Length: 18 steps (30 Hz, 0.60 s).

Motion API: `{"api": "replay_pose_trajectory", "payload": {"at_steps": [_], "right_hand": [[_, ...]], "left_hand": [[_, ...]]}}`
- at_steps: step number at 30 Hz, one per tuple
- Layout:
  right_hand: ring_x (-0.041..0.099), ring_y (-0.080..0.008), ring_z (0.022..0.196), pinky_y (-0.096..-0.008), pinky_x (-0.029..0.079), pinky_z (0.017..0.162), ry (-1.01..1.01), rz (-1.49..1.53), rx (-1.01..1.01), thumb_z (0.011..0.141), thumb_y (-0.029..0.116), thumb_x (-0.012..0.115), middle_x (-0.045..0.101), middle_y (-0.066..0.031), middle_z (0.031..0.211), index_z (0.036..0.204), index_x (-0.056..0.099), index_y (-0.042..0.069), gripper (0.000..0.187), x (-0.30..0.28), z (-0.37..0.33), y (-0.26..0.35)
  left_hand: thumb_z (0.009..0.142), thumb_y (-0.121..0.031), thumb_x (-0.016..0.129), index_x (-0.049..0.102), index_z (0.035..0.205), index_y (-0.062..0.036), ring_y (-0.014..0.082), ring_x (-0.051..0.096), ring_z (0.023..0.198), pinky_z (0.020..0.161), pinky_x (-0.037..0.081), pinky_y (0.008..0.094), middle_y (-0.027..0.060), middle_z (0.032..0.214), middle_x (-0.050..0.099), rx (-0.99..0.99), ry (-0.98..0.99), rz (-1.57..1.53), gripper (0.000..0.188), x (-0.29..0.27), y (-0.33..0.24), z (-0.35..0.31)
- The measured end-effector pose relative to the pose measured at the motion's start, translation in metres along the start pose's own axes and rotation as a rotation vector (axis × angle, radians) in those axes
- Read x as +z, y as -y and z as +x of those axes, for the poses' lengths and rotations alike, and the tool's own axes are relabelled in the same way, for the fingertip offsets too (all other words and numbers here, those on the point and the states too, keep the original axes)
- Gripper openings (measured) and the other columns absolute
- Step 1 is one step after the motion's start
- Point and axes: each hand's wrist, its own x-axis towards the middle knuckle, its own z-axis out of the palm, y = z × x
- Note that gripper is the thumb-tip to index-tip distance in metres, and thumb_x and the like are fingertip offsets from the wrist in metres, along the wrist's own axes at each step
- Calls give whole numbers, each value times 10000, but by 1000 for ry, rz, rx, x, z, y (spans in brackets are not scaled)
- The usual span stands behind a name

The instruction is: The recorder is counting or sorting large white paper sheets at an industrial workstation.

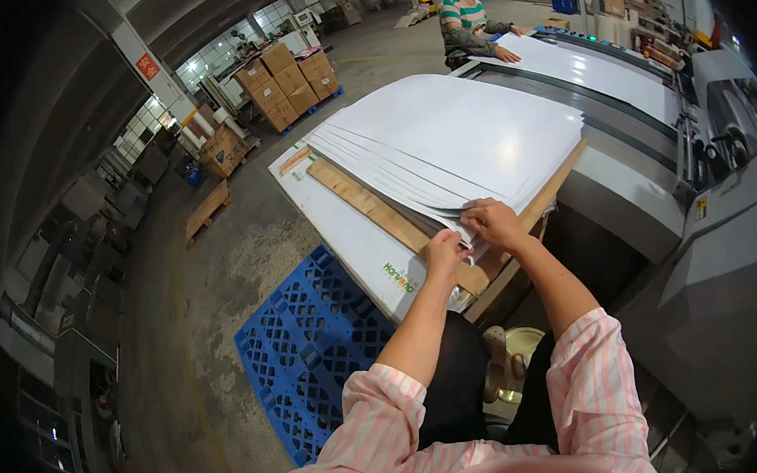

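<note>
A stack of large glossy white sheets (441, 129) lies in front of me, its layers fanned unevenly along the left side. At the near corner my left hand (447, 254) is closed, fingertips pinching the sheet edges from the left. Just right of it, my right hand (492, 223) has its fingers curled over the same corner and grips the upper sheets. Between the hands the sheets are bent and parted, with a dark gap showing. How many sheets each hand holds is hidden. A brown board (368, 204) lies beneath the stack, on a white printed panel (344, 234).
A blue plastic pallet (303, 354) lies on the floor at left. A large grey machine (702, 277) stands close on my right. Beyond the stack, a co-worker (465, 23) rests both hands on another white sheet (593, 63). Cardboard boxes (278, 86) are piled at the back left.
</note>
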Motion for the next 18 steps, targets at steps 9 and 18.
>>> {"api": "replay_pose_trajectory", "payload": {"at_steps": [9, 18], "right_hand": [[521, -301, 938, -357, 406, 807, -46, -102, -127, 780, 308, 562, 558, -126, 1063, 950, 616, 38, 324, -5, 0, 7], [536, -113, 792, -258, 424, 714, -422, 995, 633, 860, 286, 504, 621, -58, 848, 943, 598, -19, 330, -8, 25, 13]], "left_hand": [[839, -409, 483, 501, 985, -65, 168, 537, 728, 625, 459, 316, 59, 835, 545, -37, -105, -147, 373, 1, 0, 9], [872, -280, 431, 465, 1086, 41, 182, 511, 732, 679, 521, 375, 100, 992, 517, -82, -39, -106, 387, -1, 2, 2]]}}
